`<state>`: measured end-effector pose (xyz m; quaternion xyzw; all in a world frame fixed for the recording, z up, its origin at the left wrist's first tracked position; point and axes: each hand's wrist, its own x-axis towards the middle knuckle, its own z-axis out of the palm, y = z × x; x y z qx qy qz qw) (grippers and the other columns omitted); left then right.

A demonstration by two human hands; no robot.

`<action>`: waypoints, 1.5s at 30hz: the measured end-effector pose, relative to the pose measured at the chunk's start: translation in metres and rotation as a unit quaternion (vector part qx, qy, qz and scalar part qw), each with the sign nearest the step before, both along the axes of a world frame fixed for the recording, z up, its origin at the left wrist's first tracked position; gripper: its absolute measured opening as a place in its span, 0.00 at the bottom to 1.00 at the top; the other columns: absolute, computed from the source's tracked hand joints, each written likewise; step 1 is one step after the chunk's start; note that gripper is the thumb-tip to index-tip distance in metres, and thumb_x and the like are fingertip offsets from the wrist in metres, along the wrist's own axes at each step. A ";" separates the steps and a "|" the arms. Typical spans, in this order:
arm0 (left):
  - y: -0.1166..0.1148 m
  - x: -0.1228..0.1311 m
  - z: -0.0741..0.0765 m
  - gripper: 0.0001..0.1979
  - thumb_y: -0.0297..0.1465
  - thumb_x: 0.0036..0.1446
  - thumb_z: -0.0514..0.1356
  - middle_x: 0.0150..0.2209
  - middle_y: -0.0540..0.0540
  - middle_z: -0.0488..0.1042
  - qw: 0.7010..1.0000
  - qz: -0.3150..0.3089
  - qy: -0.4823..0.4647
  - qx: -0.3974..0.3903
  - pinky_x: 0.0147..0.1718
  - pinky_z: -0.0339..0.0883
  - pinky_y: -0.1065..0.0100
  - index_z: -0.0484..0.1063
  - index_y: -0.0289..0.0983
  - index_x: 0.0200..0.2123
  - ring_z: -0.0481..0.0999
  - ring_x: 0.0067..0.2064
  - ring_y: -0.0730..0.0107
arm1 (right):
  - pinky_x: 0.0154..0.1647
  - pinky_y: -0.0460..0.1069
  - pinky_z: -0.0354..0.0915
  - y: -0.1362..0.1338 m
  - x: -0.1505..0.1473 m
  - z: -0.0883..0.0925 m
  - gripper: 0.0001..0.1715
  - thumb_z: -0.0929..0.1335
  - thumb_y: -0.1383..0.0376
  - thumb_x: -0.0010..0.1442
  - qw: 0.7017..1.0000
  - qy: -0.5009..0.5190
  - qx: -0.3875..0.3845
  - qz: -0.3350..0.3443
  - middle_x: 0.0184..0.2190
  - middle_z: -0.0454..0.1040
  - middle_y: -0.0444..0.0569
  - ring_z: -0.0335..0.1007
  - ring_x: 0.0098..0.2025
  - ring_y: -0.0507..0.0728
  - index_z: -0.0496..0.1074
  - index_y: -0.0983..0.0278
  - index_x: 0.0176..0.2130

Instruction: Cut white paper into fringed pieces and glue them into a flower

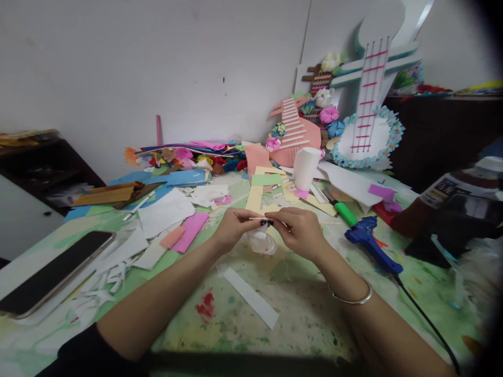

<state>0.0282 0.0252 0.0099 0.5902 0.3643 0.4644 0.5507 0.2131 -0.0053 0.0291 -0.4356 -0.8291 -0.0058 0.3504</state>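
My left hand (234,228) and my right hand (301,230) meet over the middle of the table. Both are closed, fingertips pinching a thin pale stick (257,218) that lies level between them. Just below the fingertips is a crumpled white paper flower (262,244); whether it is joined to the stick or rests on the table, I cannot tell. Nearer to me lies a flat white paper strip (251,298). Right of my right hand is a blue glue gun (371,243) with its cord.
A phone (57,272) lies at the left, beside paper scraps (167,212). A white paper roll (306,168) stands behind my hands. Paper instrument models (294,133) lean on the wall. At the right are a green-handled knife (345,213) and a large brown bottle (444,196).
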 end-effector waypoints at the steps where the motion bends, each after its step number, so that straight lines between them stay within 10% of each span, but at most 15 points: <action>1: 0.000 0.000 0.000 0.10 0.32 0.42 0.70 0.29 0.43 0.81 1.000 -0.002 0.001 0.003 0.29 0.66 0.74 0.81 0.33 0.30 0.75 0.28 0.71 | 0.29 0.45 0.55 0.000 0.000 0.001 0.13 0.64 0.66 0.61 1.000 0.002 -0.006 -0.002 0.28 0.76 0.45 0.67 0.27 0.50 0.78 0.61 0.40; 10: -0.004 0.000 0.005 0.10 0.32 0.44 0.68 0.31 0.43 0.81 0.999 -0.010 0.025 0.032 0.28 0.67 0.75 0.81 0.33 0.31 0.76 0.28 0.71 | 0.24 0.46 0.43 0.000 -0.004 0.010 0.24 0.61 0.57 0.62 0.987 -0.055 -0.127 -0.082 0.15 0.64 0.43 0.54 0.20 0.49 0.67 0.65 0.19; 45: 0.002 -0.002 0.001 0.12 0.34 0.48 0.67 0.32 0.42 0.81 1.000 -0.024 0.001 -0.005 0.32 0.66 0.74 0.80 0.33 0.35 0.76 0.32 0.70 | 0.23 0.46 0.45 -0.001 -0.005 0.005 0.20 0.66 0.54 0.57 0.989 0.035 -0.093 -0.110 0.18 0.72 0.45 0.63 0.22 0.50 0.77 0.62 0.22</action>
